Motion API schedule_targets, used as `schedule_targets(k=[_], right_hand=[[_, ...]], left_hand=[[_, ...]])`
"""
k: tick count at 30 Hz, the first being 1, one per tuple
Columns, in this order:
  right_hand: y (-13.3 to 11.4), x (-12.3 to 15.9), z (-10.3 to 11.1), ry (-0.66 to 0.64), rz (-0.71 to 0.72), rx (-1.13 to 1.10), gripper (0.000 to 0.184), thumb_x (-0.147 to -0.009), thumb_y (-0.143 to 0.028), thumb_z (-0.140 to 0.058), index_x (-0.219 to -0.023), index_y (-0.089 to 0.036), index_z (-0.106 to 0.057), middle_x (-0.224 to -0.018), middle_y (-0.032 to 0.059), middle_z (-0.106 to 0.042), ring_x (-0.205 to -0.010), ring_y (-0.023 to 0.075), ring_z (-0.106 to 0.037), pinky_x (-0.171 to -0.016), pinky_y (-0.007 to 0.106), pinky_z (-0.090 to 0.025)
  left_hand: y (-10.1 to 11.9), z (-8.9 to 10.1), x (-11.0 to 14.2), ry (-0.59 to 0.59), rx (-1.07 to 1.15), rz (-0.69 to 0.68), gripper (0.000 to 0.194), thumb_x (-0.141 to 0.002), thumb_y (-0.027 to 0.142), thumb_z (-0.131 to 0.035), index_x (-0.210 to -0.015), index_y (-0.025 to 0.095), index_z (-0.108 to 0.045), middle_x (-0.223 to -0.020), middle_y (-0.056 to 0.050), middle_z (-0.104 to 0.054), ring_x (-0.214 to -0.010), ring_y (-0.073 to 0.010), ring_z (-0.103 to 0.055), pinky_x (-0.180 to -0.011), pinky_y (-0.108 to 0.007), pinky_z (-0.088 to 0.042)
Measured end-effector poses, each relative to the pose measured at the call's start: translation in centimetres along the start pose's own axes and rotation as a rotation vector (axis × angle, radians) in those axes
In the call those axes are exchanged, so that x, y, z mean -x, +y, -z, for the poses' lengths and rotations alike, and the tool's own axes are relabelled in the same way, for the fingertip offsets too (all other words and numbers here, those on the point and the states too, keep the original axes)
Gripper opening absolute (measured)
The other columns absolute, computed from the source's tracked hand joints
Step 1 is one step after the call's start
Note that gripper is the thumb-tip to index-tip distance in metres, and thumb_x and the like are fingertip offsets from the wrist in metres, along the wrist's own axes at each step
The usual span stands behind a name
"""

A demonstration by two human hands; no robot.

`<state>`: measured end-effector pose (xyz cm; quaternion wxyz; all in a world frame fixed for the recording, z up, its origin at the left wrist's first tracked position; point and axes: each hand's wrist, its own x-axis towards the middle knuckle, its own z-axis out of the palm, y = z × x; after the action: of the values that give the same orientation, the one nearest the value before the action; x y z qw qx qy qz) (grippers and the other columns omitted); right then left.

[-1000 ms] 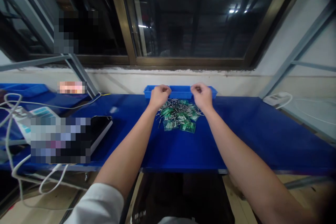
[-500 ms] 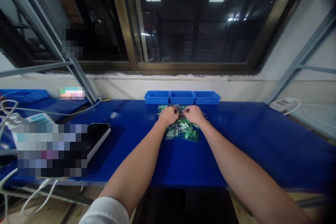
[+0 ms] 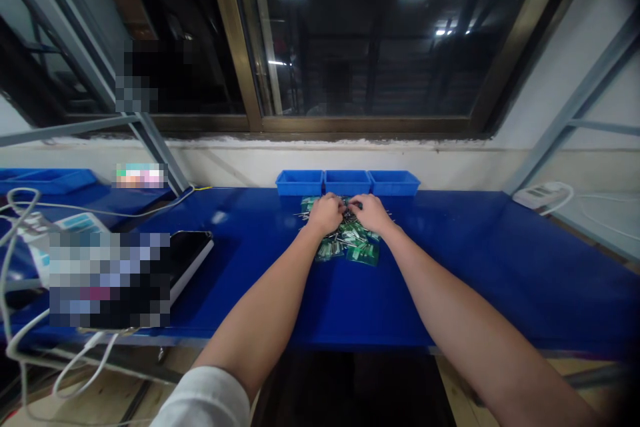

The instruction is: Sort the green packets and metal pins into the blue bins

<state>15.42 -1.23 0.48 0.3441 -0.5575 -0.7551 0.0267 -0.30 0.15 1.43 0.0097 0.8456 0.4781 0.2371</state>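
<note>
Small green and clear plastic packets (image 3: 364, 253) lie heaped on the blue table (image 3: 360, 307), mixed with thin silvery metal pieces (image 3: 342, 239) too small to name. My left hand (image 3: 326, 213) is over the left side of the heap, its fingers curled inward. Facing it from the right is my right hand (image 3: 373, 215), thumb and fingers bent together over the pieces. The two sets of fingertips are close to each other. Whatever is between them is hidden or too small to make out.
Behind the heap stand three blue bins (image 3: 347, 182) in a row against the wall. To the left lies a dark-screened device (image 3: 193, 243) with white cables (image 3: 87, 360). A power strip (image 3: 537, 195) sits at the far right, beside a grey metal frame (image 3: 565, 103).
Both hands stay over the heap with small finger movements. My right fingers have shifted slightly. The whole view has moved a little.
</note>
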Motion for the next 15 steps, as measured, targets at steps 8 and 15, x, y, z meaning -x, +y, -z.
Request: schedule_targets(k=[8, 15], right_hand=[[0.2, 0.1, 1.1, -0.013, 0.019, -0.163, 0.008, -0.078, -0.02, -0.058, -0.079, -0.019, -0.066, -0.079, 0.002, -0.067, -0.075, 0.0159, -0.057, -0.072, 0.027, -0.04], [0.3, 0.3, 1.2, 0.011, -0.075, -0.26, 0.015, -0.079, -0.026, -0.054, -0.08, -0.017, -0.066, -0.076, 0.0035, -0.067, -0.072, 0.0158, -0.059, -0.068, 0.027, -0.043]], left_hand=[[0.5, 0.7, 0.5, 0.008, 0.054, -0.005, 0.023, -0.09, 0.023, -0.041, -0.088, 0.02, -0.064, -0.098, -0.005, -0.064, -0.099, -0.0219, -0.056, -0.089, -0.039, -0.036], [1.0, 1.6, 0.9, 0.018, 0.102, -0.003, 0.024, -0.089, 0.032, -0.045, -0.099, 0.024, -0.066, -0.107, -0.005, -0.064, -0.107, -0.0218, -0.053, -0.093, -0.039, -0.031]])
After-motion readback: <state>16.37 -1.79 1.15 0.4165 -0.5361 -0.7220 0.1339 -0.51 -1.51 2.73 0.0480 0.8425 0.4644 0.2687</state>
